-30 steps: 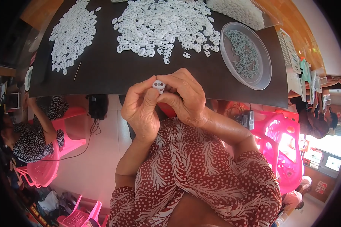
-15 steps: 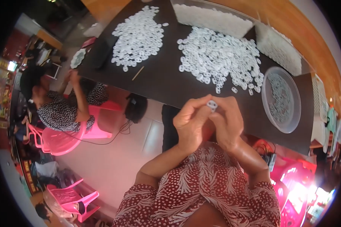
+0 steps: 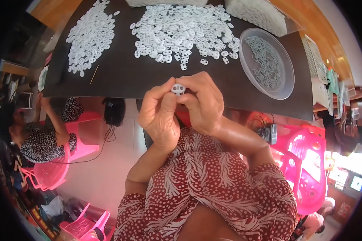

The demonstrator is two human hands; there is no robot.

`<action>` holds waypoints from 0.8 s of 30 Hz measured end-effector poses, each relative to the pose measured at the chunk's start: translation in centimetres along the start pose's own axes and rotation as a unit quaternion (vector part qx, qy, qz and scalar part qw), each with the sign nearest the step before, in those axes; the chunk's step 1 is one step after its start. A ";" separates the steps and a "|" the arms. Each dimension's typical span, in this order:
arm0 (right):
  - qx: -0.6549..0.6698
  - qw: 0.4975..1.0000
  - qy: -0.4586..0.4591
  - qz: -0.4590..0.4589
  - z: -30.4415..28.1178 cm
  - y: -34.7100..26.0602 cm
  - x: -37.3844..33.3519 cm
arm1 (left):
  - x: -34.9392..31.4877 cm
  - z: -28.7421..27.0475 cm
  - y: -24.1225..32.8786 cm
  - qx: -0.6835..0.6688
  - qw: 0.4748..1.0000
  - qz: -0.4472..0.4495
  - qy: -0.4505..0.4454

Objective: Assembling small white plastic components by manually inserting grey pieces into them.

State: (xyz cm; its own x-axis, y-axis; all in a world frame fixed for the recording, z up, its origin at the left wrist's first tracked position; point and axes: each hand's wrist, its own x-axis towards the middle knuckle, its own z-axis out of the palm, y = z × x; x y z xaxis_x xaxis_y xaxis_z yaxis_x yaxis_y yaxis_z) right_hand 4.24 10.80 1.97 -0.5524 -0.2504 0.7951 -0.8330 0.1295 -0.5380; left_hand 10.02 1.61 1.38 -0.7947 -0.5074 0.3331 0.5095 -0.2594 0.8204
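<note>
A small white oval plastic piece with two holes (image 3: 178, 88) is pinched up between my two hands, just over the table's near edge. My left hand (image 3: 160, 115) grips its left side between thumb and forefinger. On its other side, the thumb and forefinger of my right hand (image 3: 203, 102) are closed on it. Beyond my hands lies a big heap of similar white pieces (image 3: 177, 30), with a few strays along its near side. To the right stands a clear round bowl (image 3: 288, 86) holding many thin grey-green bits (image 3: 263, 60), too small to make out.
A second heap of white pieces (image 3: 91, 38) lies left on the dark table (image 3: 120, 76), near a thin stick (image 3: 94, 74). A clear bin wall (image 3: 283, 24) bounds the back. Another person (image 3: 40, 138) sits at left; a pink chair (image 3: 305, 176) stands at right.
My view has turned, so table and heaps sit farther left and higher. Both hands still pinch the white piece, whose two-holed face now shows more fully.
</note>
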 end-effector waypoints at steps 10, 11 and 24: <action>0.002 0.999 -0.001 -0.051 -0.2 -0.2 -1.1 | -1.7 0.5 -0.3 0.015 0.999 0.043 0.018; -0.004 0.999 -0.004 -0.049 -0.1 -0.2 -1.3 | -1.7 0.5 -0.3 0.014 0.999 0.043 0.018; -0.014 0.998 -0.015 -0.063 -0.3 1.2 -0.9 | -0.9 1.0 -1.8 0.067 0.995 0.069 0.016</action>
State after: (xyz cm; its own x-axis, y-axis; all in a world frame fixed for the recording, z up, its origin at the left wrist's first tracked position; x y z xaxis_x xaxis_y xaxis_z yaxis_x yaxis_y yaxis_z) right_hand 3.74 11.42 0.66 -0.4429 -0.2950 0.8467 -0.8963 0.1217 -0.4264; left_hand 9.48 3.30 0.09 -0.7085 -0.5565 0.4339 0.5630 -0.0752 0.8230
